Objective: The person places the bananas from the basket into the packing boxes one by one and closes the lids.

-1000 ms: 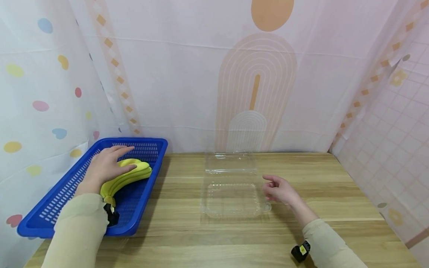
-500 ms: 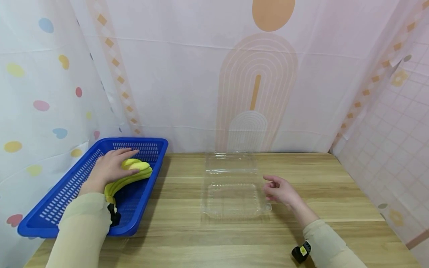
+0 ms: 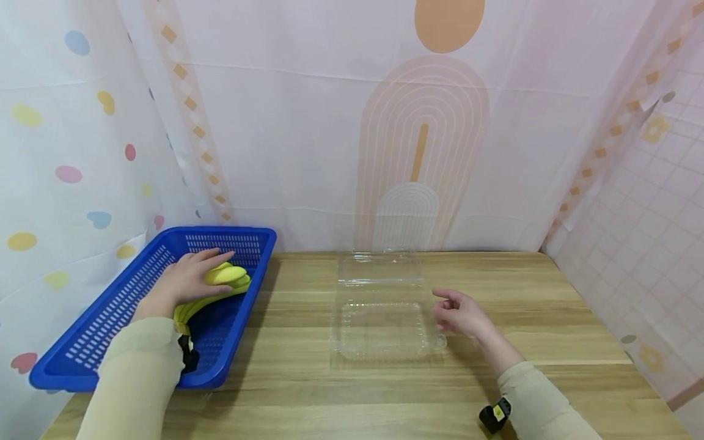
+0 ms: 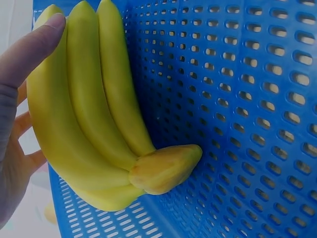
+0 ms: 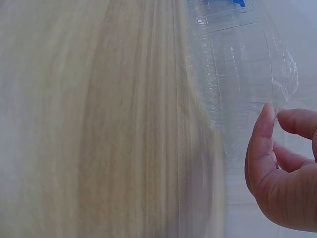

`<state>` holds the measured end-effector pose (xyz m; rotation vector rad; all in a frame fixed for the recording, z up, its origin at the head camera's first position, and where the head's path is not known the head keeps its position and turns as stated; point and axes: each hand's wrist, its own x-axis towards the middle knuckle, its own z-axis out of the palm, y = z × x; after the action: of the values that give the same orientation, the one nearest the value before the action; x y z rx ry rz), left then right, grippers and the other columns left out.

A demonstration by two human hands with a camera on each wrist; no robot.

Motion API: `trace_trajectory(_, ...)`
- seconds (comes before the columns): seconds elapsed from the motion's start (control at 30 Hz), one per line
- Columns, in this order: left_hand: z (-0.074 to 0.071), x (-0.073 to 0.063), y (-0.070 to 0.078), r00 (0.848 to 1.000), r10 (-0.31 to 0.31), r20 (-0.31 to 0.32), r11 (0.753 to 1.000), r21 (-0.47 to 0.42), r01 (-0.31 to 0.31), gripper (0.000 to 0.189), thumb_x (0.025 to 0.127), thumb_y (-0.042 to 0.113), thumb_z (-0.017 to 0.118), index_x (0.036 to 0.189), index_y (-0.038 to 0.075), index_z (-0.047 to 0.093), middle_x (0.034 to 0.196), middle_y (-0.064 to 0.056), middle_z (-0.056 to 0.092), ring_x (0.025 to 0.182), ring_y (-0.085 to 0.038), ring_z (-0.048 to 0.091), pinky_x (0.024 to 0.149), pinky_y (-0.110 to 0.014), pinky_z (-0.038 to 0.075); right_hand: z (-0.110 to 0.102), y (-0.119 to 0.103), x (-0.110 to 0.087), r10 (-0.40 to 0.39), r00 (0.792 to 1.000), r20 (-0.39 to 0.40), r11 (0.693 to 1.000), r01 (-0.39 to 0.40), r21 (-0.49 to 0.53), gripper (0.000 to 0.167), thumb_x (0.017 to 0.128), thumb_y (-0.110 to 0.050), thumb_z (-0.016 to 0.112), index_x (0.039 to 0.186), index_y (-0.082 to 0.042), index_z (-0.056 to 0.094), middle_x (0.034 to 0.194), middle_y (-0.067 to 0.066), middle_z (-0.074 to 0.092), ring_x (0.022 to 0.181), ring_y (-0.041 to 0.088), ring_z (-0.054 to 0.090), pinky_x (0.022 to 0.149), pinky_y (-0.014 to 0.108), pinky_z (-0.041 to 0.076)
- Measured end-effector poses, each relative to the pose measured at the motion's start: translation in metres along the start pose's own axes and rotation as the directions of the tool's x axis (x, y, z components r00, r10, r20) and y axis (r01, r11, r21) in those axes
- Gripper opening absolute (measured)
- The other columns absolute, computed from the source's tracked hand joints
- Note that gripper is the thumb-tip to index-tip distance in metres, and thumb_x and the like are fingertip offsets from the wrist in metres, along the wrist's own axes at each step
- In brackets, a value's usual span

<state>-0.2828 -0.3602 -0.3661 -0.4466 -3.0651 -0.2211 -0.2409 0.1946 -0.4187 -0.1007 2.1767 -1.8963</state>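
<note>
A bunch of yellow bananas (image 4: 81, 89) lies in the blue basket (image 3: 233, 342), its brownish stem end toward the wrist camera. My left hand (image 3: 184, 281) reaches over the bunch, thumb along the near side and the fingers spread over the far side. In the left wrist view the thumb (image 4: 42, 42) rests on the outermost banana. A clear plastic clamshell container (image 3: 385, 353) sits with its lid raised in the middle of the table. Beside its right edge hovers my right hand (image 3: 455, 313), fingers loosely bent; in the right wrist view its fingertips overlap the clear plastic (image 5: 237, 59).
The basket has slotted walls and stands at the left of the wooden table (image 3: 374, 403). A patterned curtain (image 3: 297, 153) hangs behind the table and along both sides. A small black device (image 3: 494, 414) is strapped at the right wrist.
My left hand has slid slightly rightward along the bananas, covering more of their upper part. The bunch has barely shifted. My right hand and the container stay where they were.
</note>
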Motion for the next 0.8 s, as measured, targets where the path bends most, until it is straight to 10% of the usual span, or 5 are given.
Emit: trace_trajectory(0.8, 0.0020, -0.0010, -0.0005, 1.000, 0.006, -0.015, 0.996, -0.093, -0.008, 0.053, 0.085, 0.037, 0.077, 0.130, 0.012, 0.066, 0.125, -0.028, 0.056, 0.110, -0.047, 0.052, 0.084, -0.064, 0.045, -0.0015, 0.0007, -0.0003, -0.011, 1.000, 0.001, 0.999, 0.011, -0.031, 0.055, 0.095, 0.006, 0.056, 0.145, 0.014, 0.034, 0.095, 0.007, 0.053, 0.079, 0.012, 0.055, 0.066, 0.023, 0.055)
